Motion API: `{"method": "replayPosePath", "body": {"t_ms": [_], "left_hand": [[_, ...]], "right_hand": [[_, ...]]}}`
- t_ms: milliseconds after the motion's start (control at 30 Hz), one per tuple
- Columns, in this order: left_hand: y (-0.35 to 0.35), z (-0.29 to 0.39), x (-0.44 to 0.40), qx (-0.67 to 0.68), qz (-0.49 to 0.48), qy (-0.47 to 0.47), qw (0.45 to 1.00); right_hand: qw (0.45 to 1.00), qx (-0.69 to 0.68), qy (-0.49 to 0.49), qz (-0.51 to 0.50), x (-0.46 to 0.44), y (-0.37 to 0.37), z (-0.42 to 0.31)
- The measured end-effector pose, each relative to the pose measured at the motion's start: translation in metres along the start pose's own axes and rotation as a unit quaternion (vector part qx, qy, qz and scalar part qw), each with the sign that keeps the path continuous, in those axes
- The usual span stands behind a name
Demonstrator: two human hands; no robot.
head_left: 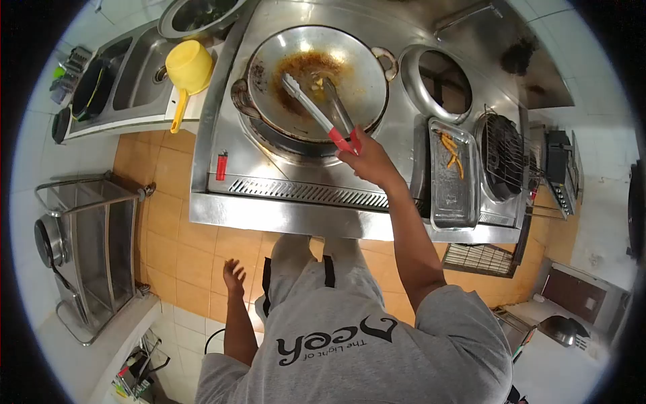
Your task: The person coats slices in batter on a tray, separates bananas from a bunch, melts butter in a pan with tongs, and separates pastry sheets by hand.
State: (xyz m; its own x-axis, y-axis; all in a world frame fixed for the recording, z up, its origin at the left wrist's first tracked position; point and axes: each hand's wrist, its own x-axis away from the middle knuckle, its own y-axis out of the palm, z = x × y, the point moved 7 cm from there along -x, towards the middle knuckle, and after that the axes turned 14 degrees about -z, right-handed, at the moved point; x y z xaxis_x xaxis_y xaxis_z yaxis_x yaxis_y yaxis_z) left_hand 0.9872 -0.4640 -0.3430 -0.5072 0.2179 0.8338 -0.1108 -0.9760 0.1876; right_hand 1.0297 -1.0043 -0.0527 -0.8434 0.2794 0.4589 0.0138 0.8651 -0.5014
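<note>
My right hand (368,160) is closed around the red handles of metal tongs (313,113). The tongs reach into a large wok (282,57) on the stove, their two arms spread apart. Between the tips lie small yellowish pieces of food (319,83) in the browned, oily bottom of the wok; whether the tips touch them I cannot tell. My left hand (234,277) hangs low at my side, away from the counter, fingers apart and holding nothing.
To the right a metal tray (455,195) holds several fried strips (452,155), beside a wire rack (511,148). A metal ring (412,81) sits behind the tray. A red lighter (221,165) lies front left. A yellow dipper (190,67) rests by the sink (142,74).
</note>
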Motion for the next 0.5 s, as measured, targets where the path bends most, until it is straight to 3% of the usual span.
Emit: {"method": "replayPosePath", "body": {"t_ms": [167,233,267,400,500], "left_hand": [[0.024,0.071,-0.024,0.012,-0.061,0.075,0.995],[0.031,0.078,-0.024,0.022,-0.047,0.060,0.997],[0.027,0.073,-0.028,0.018,-0.049,0.049,0.997],[0.002,0.046,-0.031,0.000,-0.021,0.004,1.000],[-0.016,0.036,-0.030,0.000,-0.020,-0.016,1.000]], "right_hand": [[1.000,0.004,0.022,0.014,-0.004,-0.002,-0.013],[0.999,-0.011,0.047,-0.005,-0.005,-0.001,-0.012],[0.994,-0.078,0.070,-0.010,0.004,-0.001,-0.022],[0.999,-0.014,0.028,0.024,-0.005,0.002,-0.011],[0.999,-0.048,0.006,0.002,0.002,0.000,-0.011]]}}
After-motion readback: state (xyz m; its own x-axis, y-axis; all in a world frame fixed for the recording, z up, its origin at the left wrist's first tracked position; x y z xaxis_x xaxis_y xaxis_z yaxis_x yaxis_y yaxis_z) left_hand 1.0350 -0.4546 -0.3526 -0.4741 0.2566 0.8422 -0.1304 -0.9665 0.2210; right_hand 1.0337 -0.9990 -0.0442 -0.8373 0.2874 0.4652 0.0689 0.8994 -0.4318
